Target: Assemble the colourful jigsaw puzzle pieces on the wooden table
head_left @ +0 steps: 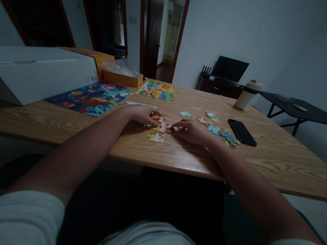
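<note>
In the head view, a partly joined jigsaw puzzle [157, 136] lies flat near the table's front edge. My left hand [142, 114] curls over its upper left part, thumb and fingers closed about the joined pieces. From the right, my right hand [194, 131] pinches a reddish-pink puzzle piece [172, 129] against the puzzle's right side. Whether that piece is interlocked I cannot tell. Several loose puzzle pieces [213, 129] are scattered beyond and to the right of my right hand. Part of the puzzle is hidden under my left fingers.
A black phone [242, 132] lies right of the loose pieces; a pale tumbler [247, 95] stands behind it. Left are a white box [44, 74], a dark blue picture sheet [93, 96], a yellow picture sheet [156, 90] and an orange box [123, 78] holding clear plastic.
</note>
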Demonstrator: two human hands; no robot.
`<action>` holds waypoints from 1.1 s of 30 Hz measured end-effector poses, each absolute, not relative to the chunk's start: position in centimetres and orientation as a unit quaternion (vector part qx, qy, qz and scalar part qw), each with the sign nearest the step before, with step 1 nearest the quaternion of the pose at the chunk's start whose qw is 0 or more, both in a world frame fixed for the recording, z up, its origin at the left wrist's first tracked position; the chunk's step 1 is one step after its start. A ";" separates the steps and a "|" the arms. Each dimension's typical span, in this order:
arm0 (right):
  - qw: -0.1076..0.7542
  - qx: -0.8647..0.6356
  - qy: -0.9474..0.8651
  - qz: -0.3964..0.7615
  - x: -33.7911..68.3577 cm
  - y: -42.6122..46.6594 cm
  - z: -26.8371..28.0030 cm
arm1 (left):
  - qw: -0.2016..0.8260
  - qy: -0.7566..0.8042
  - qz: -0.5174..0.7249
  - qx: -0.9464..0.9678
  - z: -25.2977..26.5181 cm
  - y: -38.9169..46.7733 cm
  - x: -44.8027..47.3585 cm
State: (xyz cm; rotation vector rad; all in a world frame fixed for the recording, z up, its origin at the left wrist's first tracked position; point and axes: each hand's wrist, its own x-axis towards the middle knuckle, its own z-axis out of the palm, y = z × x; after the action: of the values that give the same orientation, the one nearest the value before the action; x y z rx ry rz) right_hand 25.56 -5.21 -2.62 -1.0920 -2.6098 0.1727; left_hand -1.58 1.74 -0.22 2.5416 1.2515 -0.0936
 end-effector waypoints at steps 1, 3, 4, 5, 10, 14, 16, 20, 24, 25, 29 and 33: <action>0.153 -0.376 -0.912 0.062 25.6 -5.3 -2.6 | 0.153 0.431 -0.026 0.889 -0.2 1.7 -1.5; 0.154 -0.363 -0.917 0.066 25.5 -5.4 -2.6 | 0.154 0.423 -0.015 0.893 -0.1 1.5 -1.4; 0.158 -0.357 -0.918 0.066 25.5 -5.4 -2.7 | 0.155 0.421 -0.014 0.894 -0.1 1.4 -1.3; 0.164 -0.356 -0.918 0.065 25.5 -5.3 -2.8 | 0.155 0.420 -0.013 0.894 0.0 1.3 -1.3; 0.206 -0.384 -0.899 0.056 24.8 -3.6 -3.5 | 0.151 0.421 -0.017 0.894 0.1 1.1 -1.1; 0.202 -0.377 -0.902 0.051 24.4 -1.6 -4.6 | 0.147 0.416 -0.025 0.897 0.2 1.0 -1.1; 0.207 -0.372 -0.904 0.044 24.5 -1.2 -5.0 | 0.144 0.408 -0.030 0.901 0.3 0.8 -0.9; 0.208 -0.356 -0.910 0.037 24.8 -1.2 -5.3 | 0.145 0.383 -0.039 0.911 0.7 0.0 -0.2; 0.203 -0.355 -0.912 0.040 24.8 -1.4 -5.2 | 0.153 0.363 -0.042 0.918 0.9 -0.7 0.3; 0.203 -0.356 -0.911 0.040 24.7 -1.5 -5.2 | 0.154 0.362 -0.042 0.918 0.9 -0.8 0.3; 0.206 -0.382 -0.900 0.039 24.6 -2.0 -5.0 | 0.145 0.370 -0.034 0.917 0.8 -0.3 -0.1; 0.199 -0.436 -0.876 0.045 24.7 -2.2 -4.3 | 0.108 0.464 0.015 0.879 0.1 1.5 -1.5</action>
State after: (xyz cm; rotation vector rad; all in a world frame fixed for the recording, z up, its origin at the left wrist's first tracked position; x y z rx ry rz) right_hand 24.68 -2.21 -4.33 -1.2204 -2.4505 0.1264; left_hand -1.50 1.49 0.08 2.5870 1.3667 0.0441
